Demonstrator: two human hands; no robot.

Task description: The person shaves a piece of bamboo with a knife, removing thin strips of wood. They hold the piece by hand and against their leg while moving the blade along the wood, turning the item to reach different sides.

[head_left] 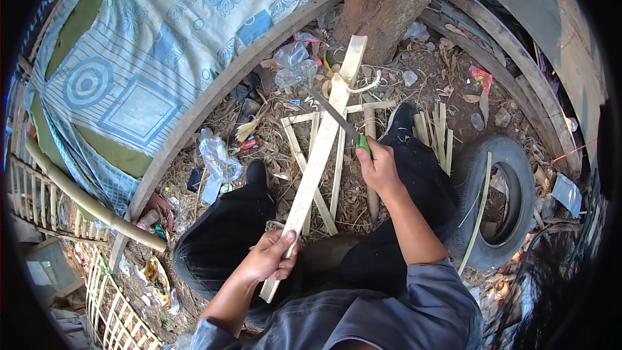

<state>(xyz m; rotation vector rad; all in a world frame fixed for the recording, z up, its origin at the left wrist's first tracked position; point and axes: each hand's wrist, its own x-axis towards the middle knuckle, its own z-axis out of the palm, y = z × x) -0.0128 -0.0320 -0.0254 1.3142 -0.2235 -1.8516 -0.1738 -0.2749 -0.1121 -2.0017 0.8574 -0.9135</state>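
Note:
A long pale bamboo slat (314,168) slants up and away between my legs. My left hand (273,256) is closed around its near end. In my right hand (381,168) is a knife (343,123) with a green handle. Its blade points to the far left and crosses the slat near its far end; whether the edge touches the wood I cannot tell. A second pale piece (354,58) lies at the slat's far end, by the tree trunk. A thin curled shaving (368,84) hangs beside that end.
Several bamboo strips (337,175) lie crossed on the littered ground between my feet, more (442,136) beyond my right foot. A tyre (468,204) lies at the right, a tree trunk (389,6) stands ahead. Left is a cloth-covered platform (214,19) with a wooden edge.

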